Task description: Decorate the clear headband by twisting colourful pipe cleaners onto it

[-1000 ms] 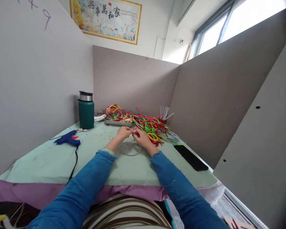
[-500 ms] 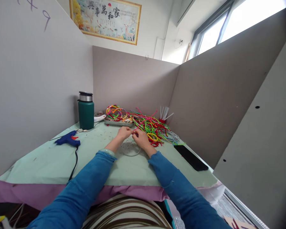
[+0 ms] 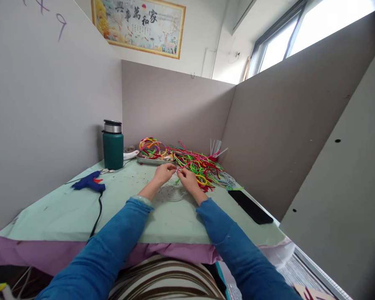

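Fingers of my right hand (image 3: pixel 188 179) are pinching near the close end of a pink fuzzy stem (image 3: pixel 181 166); those of my left hand (image 3: pixel 165 173) are curling just beside it, though I am not making out whether they are gripping anything. Handling this well, I am judging, is calling for quiet forearms first, both wrists level and low over the table, then only small movements of thumb and forefinger. Pinching close to the end should be giving me better control than holding far back, since a soft stem is probably flexing (distance is making me greedy for slow, tidy motions). Dragging its far length through the tangle could be snagging it, so a light pull seems wiser.

As for where everything is lying, the pale green table cover (image 3: pixel 171 225) is spreading beneath both hands. On it, the heap of coloured stems (image 3: pixel 203 164) is sprawling beyond and to the right of my right hand, and the metal tray (image 3: pixel 156 162) is sitting behind my left. A thin pale loop (image 3: pixel 176 200) is showing below and between the hands; its upper part is hiding. Smallest, the pink stem is running from my right fingertips back towards the heap.
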The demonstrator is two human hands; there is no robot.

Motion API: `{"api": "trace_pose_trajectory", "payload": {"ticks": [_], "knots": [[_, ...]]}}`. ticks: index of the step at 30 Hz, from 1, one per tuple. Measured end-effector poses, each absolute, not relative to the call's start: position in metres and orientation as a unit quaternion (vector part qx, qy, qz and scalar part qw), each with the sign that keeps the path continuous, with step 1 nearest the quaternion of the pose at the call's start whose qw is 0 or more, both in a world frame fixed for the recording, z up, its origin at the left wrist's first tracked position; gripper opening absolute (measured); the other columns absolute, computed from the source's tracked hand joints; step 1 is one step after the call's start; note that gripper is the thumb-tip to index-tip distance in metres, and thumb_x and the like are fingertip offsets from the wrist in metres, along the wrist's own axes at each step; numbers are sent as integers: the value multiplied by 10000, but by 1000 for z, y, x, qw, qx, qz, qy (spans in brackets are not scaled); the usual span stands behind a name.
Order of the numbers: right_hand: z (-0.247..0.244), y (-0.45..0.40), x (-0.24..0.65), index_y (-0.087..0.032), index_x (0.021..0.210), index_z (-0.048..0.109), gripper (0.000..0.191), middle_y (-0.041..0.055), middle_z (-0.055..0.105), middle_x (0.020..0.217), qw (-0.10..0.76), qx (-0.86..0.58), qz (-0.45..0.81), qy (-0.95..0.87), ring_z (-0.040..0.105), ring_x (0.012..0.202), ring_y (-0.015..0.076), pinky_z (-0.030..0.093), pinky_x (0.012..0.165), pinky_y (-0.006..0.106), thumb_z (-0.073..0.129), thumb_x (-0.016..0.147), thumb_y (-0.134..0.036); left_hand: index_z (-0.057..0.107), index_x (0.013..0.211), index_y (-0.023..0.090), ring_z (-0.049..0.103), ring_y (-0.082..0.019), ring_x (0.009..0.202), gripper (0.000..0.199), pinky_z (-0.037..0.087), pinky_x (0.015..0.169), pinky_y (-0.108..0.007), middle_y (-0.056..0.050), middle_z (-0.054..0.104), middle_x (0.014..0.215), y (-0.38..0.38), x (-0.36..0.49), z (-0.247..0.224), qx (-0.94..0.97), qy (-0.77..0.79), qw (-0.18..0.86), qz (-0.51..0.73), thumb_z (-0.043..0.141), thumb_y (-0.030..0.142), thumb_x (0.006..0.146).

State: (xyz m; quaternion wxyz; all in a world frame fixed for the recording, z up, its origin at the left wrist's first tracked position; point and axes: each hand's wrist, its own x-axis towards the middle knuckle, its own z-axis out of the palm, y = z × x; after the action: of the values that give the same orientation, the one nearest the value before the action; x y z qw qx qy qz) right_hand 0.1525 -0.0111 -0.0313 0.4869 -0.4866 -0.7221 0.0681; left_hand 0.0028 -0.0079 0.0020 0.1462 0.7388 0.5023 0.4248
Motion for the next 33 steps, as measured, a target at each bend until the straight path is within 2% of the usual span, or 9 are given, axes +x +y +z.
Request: {"api": "trace_pose_trajectory", "payload": {"ticks": [2, 5, 10, 22, 28, 33], "knots": [[-31, -11, 154, -185, 655, 561, 213, -15, 533, 603, 495, -483, 65, -719, 465, 598, 137, 321, 578, 239, 463, 796, -311, 730, 942, 196, 627, -171, 907, 221, 443, 826, -244, -38, 726, 966, -8, 3, 2, 766, 482, 98, 414, 566, 209, 795], [-31, -10, 154, -188, 645, 544, 220, -16, 521, 595, 499, -476, 65, -721, 448, 579, 135, 321, 570, 241, 455, 796, -320, 742, 973, 223, 617, -189, 975, 245, 432, 874, -255, -43, 712, 1044, -10, 3, 0, 787, 477, 52, 389, 546, 234, 826], [-30, -10, 153, -187, 645, 536, 218, -16, 514, 601, 506, -473, 79, -716, 448, 589, 136, 325, 570, 240, 445, 788, -324, 718, 1079, 270, 619, -198, 932, 298, 441, 819, -264, -51, 689, 1070, -16, 3, -1, 793, 479, -11, 377, 524, 280, 854], [-30, -10, 155, -185, 623, 520, 208, -22, 495, 588, 480, -472, 94, -733, 437, 592, 128, 313, 554, 233, 449, 772, -311, 723, 1056, 300, 615, -196, 857, 308, 411, 697, -265, -65, 668, 984, -21, 3, -2, 812, 484, -79, 316, 468, 294, 883], [-27, -11, 158, -177, 594, 525, 253, -23, 496, 573, 489, -448, 129, -738, 441, 592, 122, 317, 545, 229, 466, 774, -344, 742, 970, 272, 611, -187, 873, 270, 418, 718, -243, -62, 677, 974, -18, 3, -2, 800, 506, -46, 317, 494, 306, 869], [-23, -8, 161, -159, 613, 570, 377, 13, 564, 567, 518, -441, 284, -676, 441, 480, 104, 331, 475, 234, 431, 808, -450, 746, 968, 240, 613, -194, 908, 245, 430, 772, -241, -63, 700, 1000, -7, 0, -2, 784, 515, 16, 348, 549, 302, 837]]}}
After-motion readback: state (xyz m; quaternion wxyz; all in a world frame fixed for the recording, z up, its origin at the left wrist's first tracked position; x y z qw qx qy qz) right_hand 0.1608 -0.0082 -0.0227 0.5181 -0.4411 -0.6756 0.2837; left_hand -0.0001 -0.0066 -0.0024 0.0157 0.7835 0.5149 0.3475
